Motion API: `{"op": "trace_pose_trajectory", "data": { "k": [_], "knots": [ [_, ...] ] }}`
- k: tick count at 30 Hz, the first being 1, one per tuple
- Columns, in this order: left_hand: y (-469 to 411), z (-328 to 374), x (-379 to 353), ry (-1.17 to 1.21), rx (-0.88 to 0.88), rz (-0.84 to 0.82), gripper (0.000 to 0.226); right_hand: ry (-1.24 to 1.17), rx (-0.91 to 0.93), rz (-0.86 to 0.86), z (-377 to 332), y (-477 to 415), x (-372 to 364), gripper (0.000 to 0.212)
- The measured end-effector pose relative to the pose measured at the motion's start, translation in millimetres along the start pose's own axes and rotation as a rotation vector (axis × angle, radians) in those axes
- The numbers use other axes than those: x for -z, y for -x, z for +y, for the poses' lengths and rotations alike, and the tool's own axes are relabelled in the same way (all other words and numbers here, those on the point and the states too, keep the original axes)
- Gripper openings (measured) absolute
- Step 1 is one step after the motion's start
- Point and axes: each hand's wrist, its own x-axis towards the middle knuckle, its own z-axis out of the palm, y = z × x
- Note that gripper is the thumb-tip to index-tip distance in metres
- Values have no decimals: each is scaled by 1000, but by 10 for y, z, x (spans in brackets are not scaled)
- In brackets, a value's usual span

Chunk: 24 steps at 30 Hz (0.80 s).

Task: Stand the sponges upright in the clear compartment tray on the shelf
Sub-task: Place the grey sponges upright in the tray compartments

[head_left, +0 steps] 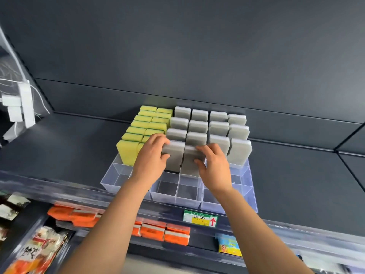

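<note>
A clear compartment tray [118, 178] sits on the dark shelf. Yellow-and-green sponges [127, 151] stand upright in its two left columns. Grey sponges [240, 151] stand upright in the columns to the right. My left hand [152, 157] grips the front grey sponge [174, 155] of one column, fingers over its top and thumb on its face. My right hand [214, 167] grips the neighbouring front grey sponge [190, 161] the same way. Both sponges stand in their compartments. The tray's front rows hold nothing.
A green and yellow price label [200, 218] with a red arrow hangs on the shelf's front rail. Below lie orange packets [156, 232] and printed bags [37, 252]. White tags and cords [19, 107] hang at the left. The dark back wall stands right behind the tray.
</note>
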Motion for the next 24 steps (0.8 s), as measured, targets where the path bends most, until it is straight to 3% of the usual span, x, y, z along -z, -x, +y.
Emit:
{"op": "trace_pose_trajectory", "data": {
  "k": [10, 19, 24],
  "knots": [
    [-25, 68, 11, -251, -41, -86, 17, 67, 61, 50, -33, 47, -42, 31],
    [46, 95, 59, -330, -117, -75, 37, 108, 1, 64, -42, 155, 49, 48],
    [79, 296, 18, -312, -208, -32, 39, 233, -75, 48, 127, 324, 248, 44]
  ]
}}
